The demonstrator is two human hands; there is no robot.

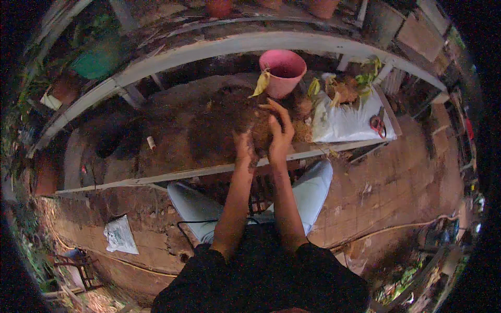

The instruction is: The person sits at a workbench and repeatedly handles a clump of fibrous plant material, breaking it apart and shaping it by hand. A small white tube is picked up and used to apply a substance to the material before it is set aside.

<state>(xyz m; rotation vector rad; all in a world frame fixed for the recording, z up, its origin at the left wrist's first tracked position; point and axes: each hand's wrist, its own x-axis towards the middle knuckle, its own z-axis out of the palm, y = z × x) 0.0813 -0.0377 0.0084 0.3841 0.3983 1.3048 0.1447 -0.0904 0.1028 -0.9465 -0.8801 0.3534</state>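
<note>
Fingers (286, 119) of right hand (280, 137) half-curled, unclosed; left hand (245, 148) too dark to tell; both flank soil (265, 131), likely containing it; pink pot (282, 83) far side, handy.

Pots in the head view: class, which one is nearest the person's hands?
The pink pot on the bench, just beyond the hands. The reddish pots at the picture's top edge are farther off.

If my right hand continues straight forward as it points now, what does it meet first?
Probably the yellow leaf, then the pink flowerpot beyond it; depth is unclear in this view.
</note>
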